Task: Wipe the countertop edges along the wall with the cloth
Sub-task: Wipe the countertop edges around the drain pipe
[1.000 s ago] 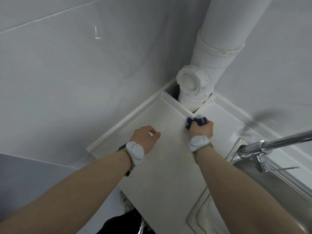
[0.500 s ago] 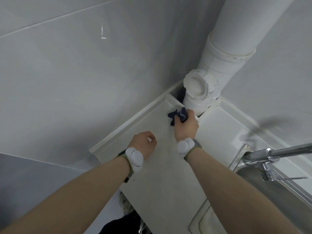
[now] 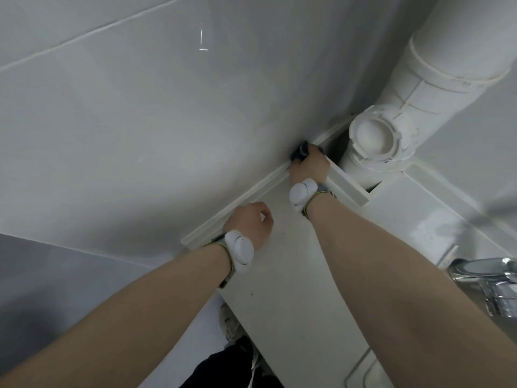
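Your right hand (image 3: 307,168) grips the dark blue cloth (image 3: 298,152), bunched against the raised edge strip (image 3: 251,191) where the worktop (image 3: 291,275) meets the wall (image 3: 140,135), just left of the white drain pipe (image 3: 375,147). Your left hand (image 3: 249,222) rests on the worktop beside that strip, fingers curled, holding nothing. A chrome tap (image 3: 489,278) sits at the far right. Bare worktop lies between your forearms.

Head-worn camera looks steeply down, close over the countertop (image 3: 293,303) corner against the wall (image 3: 140,135).
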